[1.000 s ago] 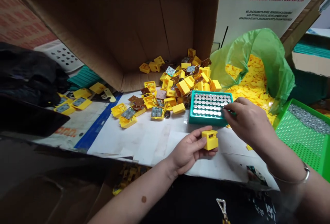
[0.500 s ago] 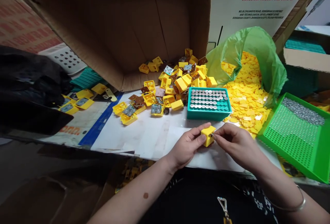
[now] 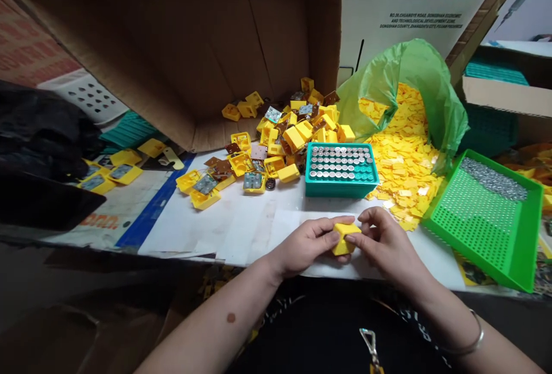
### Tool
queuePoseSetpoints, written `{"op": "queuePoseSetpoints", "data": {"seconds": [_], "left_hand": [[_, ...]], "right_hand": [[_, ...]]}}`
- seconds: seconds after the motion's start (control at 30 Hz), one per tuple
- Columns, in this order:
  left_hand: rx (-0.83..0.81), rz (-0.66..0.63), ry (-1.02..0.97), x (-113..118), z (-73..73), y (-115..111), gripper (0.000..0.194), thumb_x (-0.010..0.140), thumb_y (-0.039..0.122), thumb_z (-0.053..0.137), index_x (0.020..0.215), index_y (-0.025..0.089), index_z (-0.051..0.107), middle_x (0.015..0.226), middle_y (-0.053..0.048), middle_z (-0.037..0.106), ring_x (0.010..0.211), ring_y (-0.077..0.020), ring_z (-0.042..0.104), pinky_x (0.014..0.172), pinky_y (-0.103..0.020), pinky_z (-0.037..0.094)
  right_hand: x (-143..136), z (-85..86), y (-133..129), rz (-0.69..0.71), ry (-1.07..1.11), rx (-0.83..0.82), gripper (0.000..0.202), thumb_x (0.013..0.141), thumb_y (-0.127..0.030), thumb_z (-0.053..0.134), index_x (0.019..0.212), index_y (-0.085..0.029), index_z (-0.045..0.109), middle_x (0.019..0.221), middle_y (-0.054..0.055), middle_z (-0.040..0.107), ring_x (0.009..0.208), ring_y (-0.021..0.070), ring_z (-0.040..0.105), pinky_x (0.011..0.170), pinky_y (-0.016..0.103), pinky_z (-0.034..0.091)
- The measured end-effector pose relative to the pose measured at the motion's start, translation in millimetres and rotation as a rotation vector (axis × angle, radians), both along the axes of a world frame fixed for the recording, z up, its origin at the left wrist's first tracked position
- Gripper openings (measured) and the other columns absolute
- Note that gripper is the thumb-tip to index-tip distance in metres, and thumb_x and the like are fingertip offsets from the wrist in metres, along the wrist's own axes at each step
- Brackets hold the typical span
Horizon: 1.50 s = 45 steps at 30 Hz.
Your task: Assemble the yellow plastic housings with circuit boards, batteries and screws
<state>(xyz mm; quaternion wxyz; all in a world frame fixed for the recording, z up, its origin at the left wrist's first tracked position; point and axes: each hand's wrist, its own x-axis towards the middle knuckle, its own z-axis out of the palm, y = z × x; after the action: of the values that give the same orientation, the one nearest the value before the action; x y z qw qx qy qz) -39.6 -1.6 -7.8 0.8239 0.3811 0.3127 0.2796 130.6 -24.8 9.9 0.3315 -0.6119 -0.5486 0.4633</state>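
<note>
My left hand (image 3: 308,243) grips a small yellow plastic case (image 3: 344,236) between thumb and fingers, just above the white work surface. Beside it, my right hand (image 3: 383,242) touches the case's right side with the thumb tip; its index finger is raised apart from the thumb, and the other fingers curl. No object shows between the right fingers, and the side of the case under that thumb is hidden. Behind both hands stands a teal tray (image 3: 340,189) with rows of round silver button cells (image 3: 332,167); some slots at its right front hold none.
A pile of yellow cases with brown and grey plates (image 3: 293,132) spills from a tipped cardboard box (image 3: 207,35). Yellow flat pieces (image 3: 405,161) spill from a green bag (image 3: 448,98). At right, a green perforated tray (image 3: 487,230) holds small metal parts. Black plastic (image 3: 38,150) hangs at left.
My right fingertips have parted from their pinch on a small metallic piece at the case, and that piece no longer shows. The thumb now presses the case. The whole view has shifted slightly.
</note>
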Motion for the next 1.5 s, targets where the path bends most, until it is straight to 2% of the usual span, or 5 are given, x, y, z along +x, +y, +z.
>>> {"op": "queuePoseSetpoints", "data": {"seconds": [0.13,0.33,0.9,1.33,1.5], "left_hand": [[-0.072,0.021,-0.089,-2,0.1,-1,0.043,0.075,0.033,0.066,0.115,0.019,0.059,0.096,-0.007,0.064,0.078,-0.0152,0.062,0.077,-0.033,0.046],[-0.129,0.108,-0.075,9,12.8,-4,0.053,0.075,0.028,0.067,0.124,0.023,0.048,0.115,-0.013,0.060,0.087,-0.0163,0.061,0.078,-0.031,0.044],[-0.186,0.213,0.056,29,13.2,6,0.028,0.076,0.030,0.064,0.095,0.012,0.053,0.103,-0.015,0.066,0.070,-0.0152,0.064,0.061,-0.027,0.051],[-0.246,0.162,0.012,31,16.0,-7,0.030,0.088,0.038,0.044,0.102,0.012,0.050,0.094,-0.015,0.068,0.055,-0.0117,0.062,0.049,-0.022,0.050],[-0.258,0.151,-0.011,33,14.6,-7,0.030,0.087,0.039,0.045,0.101,0.013,0.049,0.089,-0.012,0.067,0.057,-0.0126,0.063,0.051,-0.023,0.052]], "right_hand": [[15,6.2,7,0.116,0.056,0.075,0.029,0.079,-0.042,0.055,0.094,-0.019,0.047,0.068,-0.003,0.051,0.056,0.0107,0.049,0.051,0.023,0.041],[48,18.0,47,-0.025,-0.889,0.296,0.028,0.086,-0.034,0.042,0.079,-0.017,0.064,0.083,0.010,0.062,0.078,0.0203,0.057,0.065,0.030,0.038],[39,3.3,66,-0.009,-0.999,0.210,0.029,0.083,-0.032,0.041,0.071,-0.015,0.061,0.071,0.011,0.062,0.061,0.0194,0.056,0.051,0.029,0.024],[45,11.6,5,0.089,-0.282,0.453,0.017,0.086,-0.031,0.048,0.087,-0.019,0.059,0.080,0.004,0.064,0.071,0.0132,0.059,0.065,0.025,0.045],[38,-1.0,-10,-0.053,0.199,0.128,0.023,0.079,-0.039,0.060,0.086,-0.017,0.063,0.069,0.003,0.064,0.061,0.0127,0.059,0.058,0.025,0.048]]}}
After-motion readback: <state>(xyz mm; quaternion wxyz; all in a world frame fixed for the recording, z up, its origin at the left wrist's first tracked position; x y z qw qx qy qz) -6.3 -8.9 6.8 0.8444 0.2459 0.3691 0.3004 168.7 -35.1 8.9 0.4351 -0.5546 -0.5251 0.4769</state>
